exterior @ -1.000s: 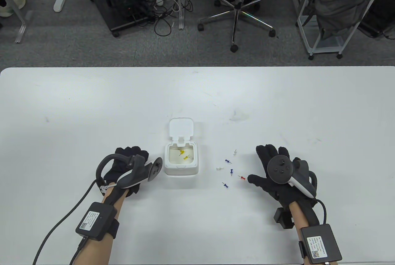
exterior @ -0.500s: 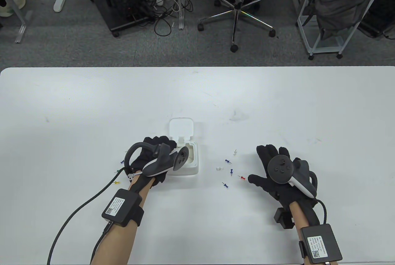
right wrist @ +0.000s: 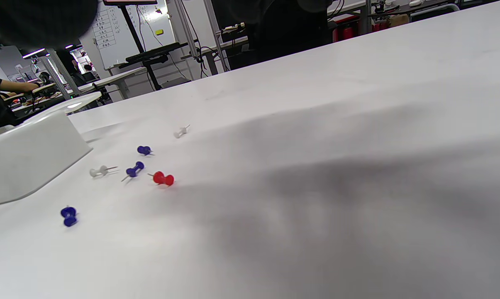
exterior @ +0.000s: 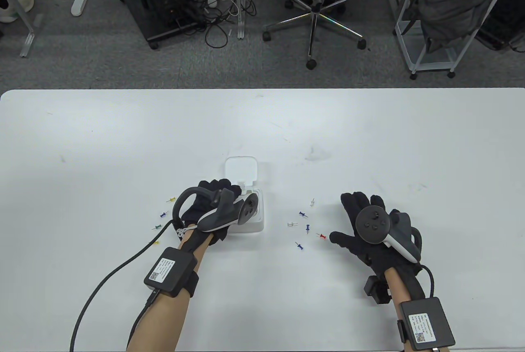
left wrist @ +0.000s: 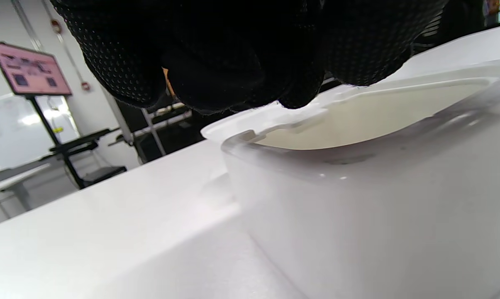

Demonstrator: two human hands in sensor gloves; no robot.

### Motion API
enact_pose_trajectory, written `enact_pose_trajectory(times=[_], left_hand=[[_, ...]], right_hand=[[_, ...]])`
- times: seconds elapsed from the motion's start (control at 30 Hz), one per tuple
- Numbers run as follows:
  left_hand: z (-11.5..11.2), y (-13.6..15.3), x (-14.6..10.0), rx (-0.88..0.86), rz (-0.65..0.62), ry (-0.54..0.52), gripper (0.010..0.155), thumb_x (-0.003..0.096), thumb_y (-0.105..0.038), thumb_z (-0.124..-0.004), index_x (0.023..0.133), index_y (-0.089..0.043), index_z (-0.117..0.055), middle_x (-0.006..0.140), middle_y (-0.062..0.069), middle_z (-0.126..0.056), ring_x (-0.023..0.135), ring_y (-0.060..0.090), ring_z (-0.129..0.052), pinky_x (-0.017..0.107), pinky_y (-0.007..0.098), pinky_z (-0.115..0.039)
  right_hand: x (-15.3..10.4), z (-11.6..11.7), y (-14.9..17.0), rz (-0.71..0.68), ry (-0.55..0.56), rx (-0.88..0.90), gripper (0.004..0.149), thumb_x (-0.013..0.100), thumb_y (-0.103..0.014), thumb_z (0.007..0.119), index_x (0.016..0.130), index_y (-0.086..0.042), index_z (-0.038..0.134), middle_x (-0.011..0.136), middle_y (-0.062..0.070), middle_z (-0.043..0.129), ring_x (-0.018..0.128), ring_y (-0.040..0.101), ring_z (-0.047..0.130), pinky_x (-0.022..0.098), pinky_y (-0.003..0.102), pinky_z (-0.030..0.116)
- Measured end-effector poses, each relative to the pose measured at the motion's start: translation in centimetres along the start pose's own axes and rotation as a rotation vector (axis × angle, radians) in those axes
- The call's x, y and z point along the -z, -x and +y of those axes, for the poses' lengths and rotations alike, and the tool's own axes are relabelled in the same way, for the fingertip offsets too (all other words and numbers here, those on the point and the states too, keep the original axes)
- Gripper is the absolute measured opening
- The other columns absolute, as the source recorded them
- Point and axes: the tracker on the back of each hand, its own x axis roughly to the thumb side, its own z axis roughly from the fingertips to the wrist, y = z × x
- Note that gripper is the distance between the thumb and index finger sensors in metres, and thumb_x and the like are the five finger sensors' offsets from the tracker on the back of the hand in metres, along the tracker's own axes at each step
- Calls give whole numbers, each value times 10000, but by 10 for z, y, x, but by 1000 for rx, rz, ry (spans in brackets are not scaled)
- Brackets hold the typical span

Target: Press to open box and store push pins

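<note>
The white box [exterior: 258, 225] stands mid-table with its lid [exterior: 241, 169] flipped open at the back. My left hand [exterior: 221, 188] hovers over the box opening. In the left wrist view its fingertips [left wrist: 241, 83] are bunched together just above the box rim [left wrist: 299, 118], with a small orange-yellow sliver pinched between them. My right hand [exterior: 357, 220] rests flat and open on the table, thumb beside a red pin [exterior: 323, 236]. Several loose blue and white pins [exterior: 303, 214] lie between the box and my right hand, and also show in the right wrist view [right wrist: 135, 170].
Loose pins lie left of my left wrist: yellow [exterior: 170, 200], blue [exterior: 164, 215], green [exterior: 157, 227], and another yellow [exterior: 154, 242]. The left glove's cable [exterior: 119, 270] trails across the table. An office chair and a rack stand beyond the far edge.
My left hand moved from the table left of the box to above its opening, uncovering the pins on the left. My right hand has not moved.
</note>
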Motion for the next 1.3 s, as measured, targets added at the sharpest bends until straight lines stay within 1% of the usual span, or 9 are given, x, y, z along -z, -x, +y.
enact_pose_trajectory(times=[0.13,0.3,0.47,0.57,0.67,0.73,1.03,1.2,1.3], left_hand=[[-1,14,-8,-9,26,0,493,477,-508,-747,920,-305,-820,885,-63,-915,596,112,-994,698,474,-828],[-7,42,-24,14,69,-1,487,479,-508,-743,913,-305,-827,876,-63,-924,577,106,-1000,688,469,-839],[-22,77,-43,2,143,31,505,479,-511,-740,928,-296,-824,895,-54,-923,592,112,-1005,686,473,-839],[-32,91,-53,8,176,46,512,479,-513,-739,933,-291,-822,903,-45,-922,600,117,-1010,687,474,-838],[-42,102,-64,29,196,30,506,481,-512,-736,928,-293,-823,899,-50,-922,596,113,-1010,682,471,-841],[-49,109,-70,23,213,52,507,481,-514,-736,928,-293,-825,900,-49,-922,599,115,-1011,685,471,-838],[-80,122,-81,-18,263,129,503,479,-509,-749,927,-293,-827,904,-47,-921,624,123,-1009,692,477,-831],[-91,122,-81,-22,276,162,494,476,-504,-763,919,-296,-831,895,-57,-925,620,119,-1009,690,475,-835],[-94,121,-81,-15,274,161,487,474,-497,-773,915,-299,-832,892,-64,-927,620,114,-1010,688,471,-838]], right_hand=[[0,0,0,-1,-3,-3,898,407,-661,643,1106,-316,198,1275,104,237,1134,519,209,700,805,213],[0,1,-1,-4,-3,-5,897,407,-660,643,1106,-313,201,1274,110,239,1132,522,211,698,806,215],[0,1,0,1,-7,-3,897,407,-661,643,1107,-315,200,1275,107,238,1134,520,210,698,807,214],[0,1,0,3,-9,-3,898,407,-661,642,1107,-313,201,1274,109,240,1133,521,209,699,807,213],[0,1,0,2,-7,-1,898,407,-660,644,1107,-312,202,1274,108,240,1133,520,211,698,807,213],[0,1,0,2,-6,-3,899,406,-661,643,1107,-313,201,1274,108,238,1132,522,211,699,806,215],[0,1,0,4,-9,-3,896,407,-661,642,1108,-312,205,1274,108,240,1134,519,212,699,807,215],[0,1,0,6,-16,-2,897,406,-660,644,1109,-310,211,1274,111,242,1134,521,212,698,807,214],[0,1,0,6,-16,-3,896,407,-660,644,1109,-311,210,1274,109,242,1134,520,212,697,809,215]])
